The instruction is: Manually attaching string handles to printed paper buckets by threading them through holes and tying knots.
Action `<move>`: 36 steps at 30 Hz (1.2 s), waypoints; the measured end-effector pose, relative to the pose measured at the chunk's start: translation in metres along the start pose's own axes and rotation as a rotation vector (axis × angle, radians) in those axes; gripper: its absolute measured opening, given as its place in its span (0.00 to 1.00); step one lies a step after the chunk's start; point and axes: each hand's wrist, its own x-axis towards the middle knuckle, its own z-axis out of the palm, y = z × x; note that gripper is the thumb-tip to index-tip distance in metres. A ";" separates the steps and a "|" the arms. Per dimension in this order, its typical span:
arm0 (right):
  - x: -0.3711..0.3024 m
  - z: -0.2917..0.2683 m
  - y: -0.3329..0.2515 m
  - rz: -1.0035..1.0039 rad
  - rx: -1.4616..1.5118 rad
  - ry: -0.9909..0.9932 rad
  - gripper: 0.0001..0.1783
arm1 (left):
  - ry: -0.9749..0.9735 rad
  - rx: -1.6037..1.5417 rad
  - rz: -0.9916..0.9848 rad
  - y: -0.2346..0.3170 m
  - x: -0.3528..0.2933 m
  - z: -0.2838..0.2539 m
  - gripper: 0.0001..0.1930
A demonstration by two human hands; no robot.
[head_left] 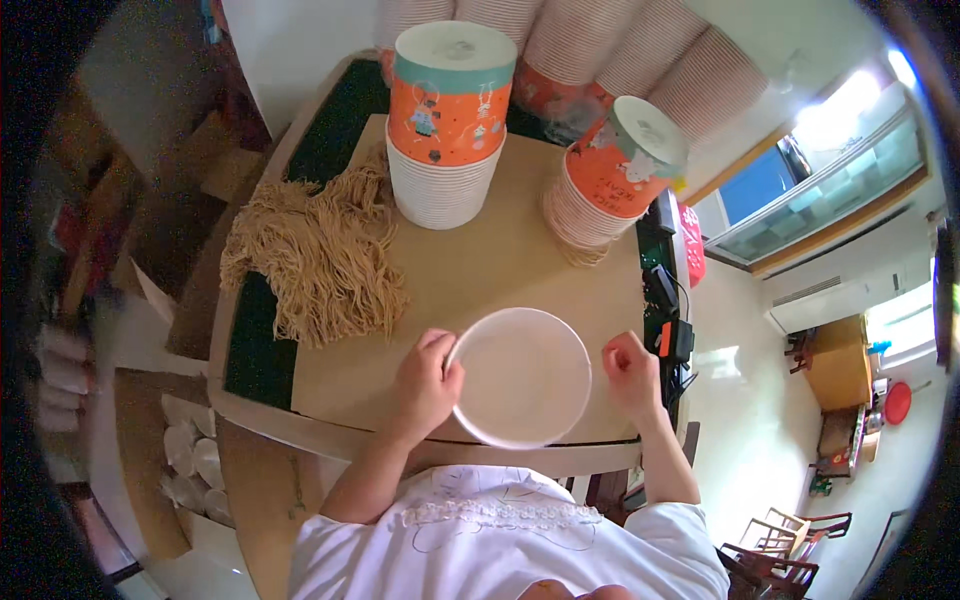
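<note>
A white paper tub (522,378), its round mouth turned up toward me, is at the near edge of the table. My left hand (430,380) grips its left rim, thumb outside and fingers curled over the edge. To the right of the tub, and apart from it, my right hand (632,372) is closed with thumb and fingers pinched together. Whatever may be between those fingers is too small to tell. Beyond my left hand lies a loose heap of tan cords (325,255).
Two upside-down stacks of tubs, a left stack (445,125) and a right stack (615,175), stand farther back, each with an orange printed tub on top. More nested tubs (580,45) line the back. Black devices (662,290) sit along the table's right edge. An open carton (195,455) is at lower left.
</note>
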 end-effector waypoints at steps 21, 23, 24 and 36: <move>-0.024 0.031 -0.017 0.041 0.557 -0.052 0.06 | -0.065 -0.326 -0.346 0.013 0.012 -0.045 0.12; -0.025 0.026 -0.016 0.054 0.754 0.022 0.05 | -0.083 -0.375 -0.355 0.010 0.010 -0.052 0.12; -0.025 0.022 -0.013 0.066 0.942 0.091 0.05 | -0.096 -0.435 -0.370 0.007 0.009 -0.055 0.12; -0.036 -0.070 0.036 -0.254 1.635 0.636 0.12 | -0.108 -0.085 -0.131 -0.006 0.014 -0.049 0.11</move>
